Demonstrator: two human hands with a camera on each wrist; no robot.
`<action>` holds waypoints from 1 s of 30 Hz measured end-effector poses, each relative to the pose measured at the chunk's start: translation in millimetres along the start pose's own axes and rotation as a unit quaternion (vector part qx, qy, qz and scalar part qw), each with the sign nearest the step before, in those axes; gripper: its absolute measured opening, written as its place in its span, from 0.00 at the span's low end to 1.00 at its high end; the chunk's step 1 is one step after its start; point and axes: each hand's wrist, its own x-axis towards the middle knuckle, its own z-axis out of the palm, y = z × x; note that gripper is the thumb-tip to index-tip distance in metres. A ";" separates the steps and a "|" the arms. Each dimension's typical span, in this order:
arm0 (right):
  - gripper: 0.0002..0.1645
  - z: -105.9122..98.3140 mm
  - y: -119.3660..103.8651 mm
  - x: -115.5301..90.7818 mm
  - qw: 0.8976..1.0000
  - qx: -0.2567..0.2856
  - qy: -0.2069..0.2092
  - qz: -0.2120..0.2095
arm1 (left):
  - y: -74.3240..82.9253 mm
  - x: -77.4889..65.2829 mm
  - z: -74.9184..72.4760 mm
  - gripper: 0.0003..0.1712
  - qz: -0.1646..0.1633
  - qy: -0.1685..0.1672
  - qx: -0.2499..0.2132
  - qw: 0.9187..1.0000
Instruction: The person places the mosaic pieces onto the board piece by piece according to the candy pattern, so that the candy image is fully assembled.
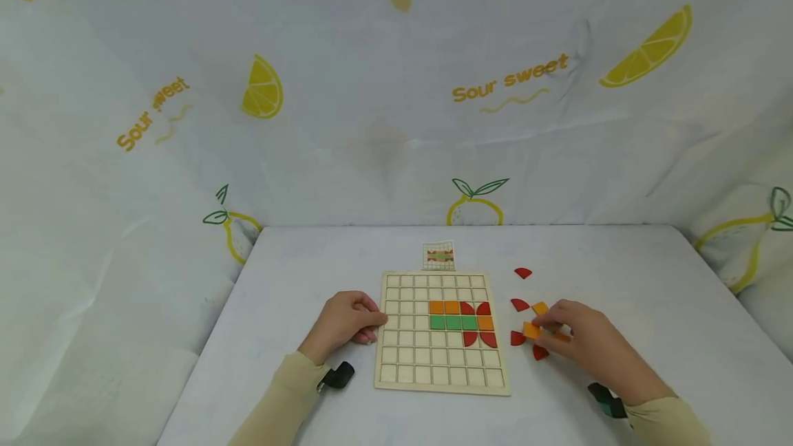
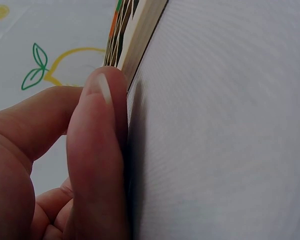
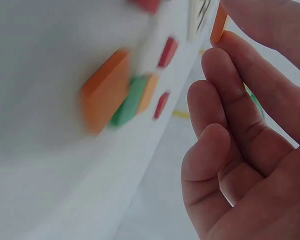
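Note:
My right hand (image 1: 579, 332) pinches an orange square tile (image 1: 531, 330) between thumb and index finger, right of the wooden grid board (image 1: 396, 356). In the right wrist view the tile's edge (image 3: 219, 22) shows between the fingertips, the other fingers curled below. My left hand (image 1: 350, 322) holds the board's left edge with thumb and index finger. On the board's right half lie orange tiles (image 1: 436, 307), a row of green tiles (image 1: 453, 323) and red quarter-round pieces (image 1: 488, 340).
Loose red quarter-round pieces (image 1: 523, 272) lie right of the board. Below the right hand are an orange tile (image 3: 107, 92) and a green tile (image 3: 130, 102). A small pattern card (image 1: 438, 256) lies beyond the board's far edge. A lemon-print cloth (image 1: 372, 88) hangs behind the table.

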 end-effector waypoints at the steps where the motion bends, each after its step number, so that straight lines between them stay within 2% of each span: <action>1: 0.15 0.9 -6.2 3.3 1.000 0.006 -0.002 -0.005 | 0.4 0.1 -0.2 0.16 0.000 0.000 0.000 1.000; 7: 0.12 10.0 -37.8 22.6 0.999 0.023 -0.012 -0.039 | 2.7 1.4 -0.8 0.16 0.005 -0.003 -0.003 1.000; 15: 0.11 25.2 -64.7 37.4 0.996 0.030 -0.022 -0.086 | 0.8 1.6 -2.2 0.16 0.006 -0.004 0.001 1.000; 19: 0.11 30.1 -71.9 37.3 0.995 0.027 -0.022 -0.093 | 2.0 2.2 -1.6 0.16 0.005 -0.004 0.000 1.000; 26: 0.11 42.3 -76.7 36.0 0.996 0.008 -0.038 -0.080 | 2.2 1.5 -1.6 0.16 -0.003 -0.001 -0.002 1.000; 30: 0.10 47.7 -77.2 37.4 0.995 0.009 -0.038 -0.094 | 1.8 1.6 -0.1 0.16 -0.006 0.003 -0.004 1.000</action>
